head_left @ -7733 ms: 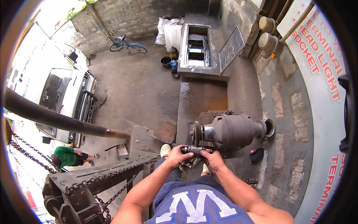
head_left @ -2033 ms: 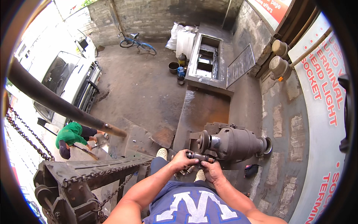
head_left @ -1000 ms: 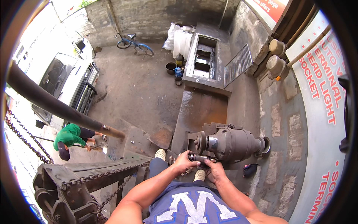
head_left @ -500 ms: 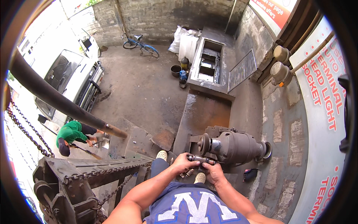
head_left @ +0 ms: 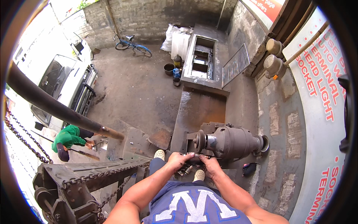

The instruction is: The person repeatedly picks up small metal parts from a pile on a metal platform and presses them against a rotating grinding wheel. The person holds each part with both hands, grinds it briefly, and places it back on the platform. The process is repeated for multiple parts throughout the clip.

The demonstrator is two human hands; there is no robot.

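Note:
My left hand and my right hand are closed on opposite ends of a short dark metal cylindrical part, partly hidden by my fingers. Just beyond them lies a large grimy cast-metal housing, with a round flange at its left end and an open ring at its right. Under my hands, several small metal fittings sit near my shoes.
Steel beam with chains at lower left; thick slanted pipe above. A person in green bends beside a white truck. Blue bicycle, buckets, concrete basin farther back. Signboard along the right.
My fingers have shifted on the metal part, covering more of it than a second ago. Since the earliest frame, the person in green has bent over toward tools on the ground.

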